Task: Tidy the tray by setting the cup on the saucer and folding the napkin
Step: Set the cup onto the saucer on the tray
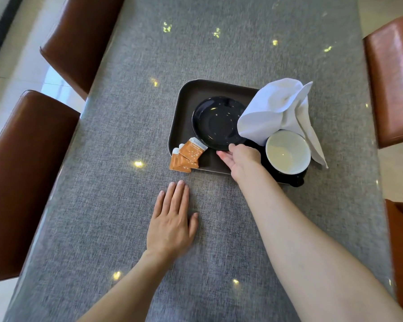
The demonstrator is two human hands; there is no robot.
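1. On the grey woven tabletop (126, 159) sits a dark square tray (184, 105) with rounded corners, and everything else is placed around it.
2. Inside the tray, toward its far left part, lies a black saucer (215, 123), bare and glossy.
3. To the right of the saucer, at the tray's near right corner, stands a cup (287, 153), black outside and white inside, upright and apparently empty; it is off the saucer, just beside it.
4. A white cloth napkin (275, 108) lies loose and rumpled over the tray's far right side. It overlaps the saucer's right edge, rises behind the cup, and one tail hangs past the cup's right side.
5. Three orange sugar packets (186, 155) are fanned at the tray's near left corner, partly over its rim.
6. The right hand (241, 159) reaches into the tray. Its grip is partly curled at the saucer's near edge, thumb on top of the rim and fingers (222, 155) below it; whether it actually pinches the rim, I cannot tell.
7. The left hand (171, 223) lies flat on the tabletop, nearer than the tray, palm down, fingers together and straight, grasping nothing.
8. Brown leather chairs (26, 173) stand along both sides of the tabletop.
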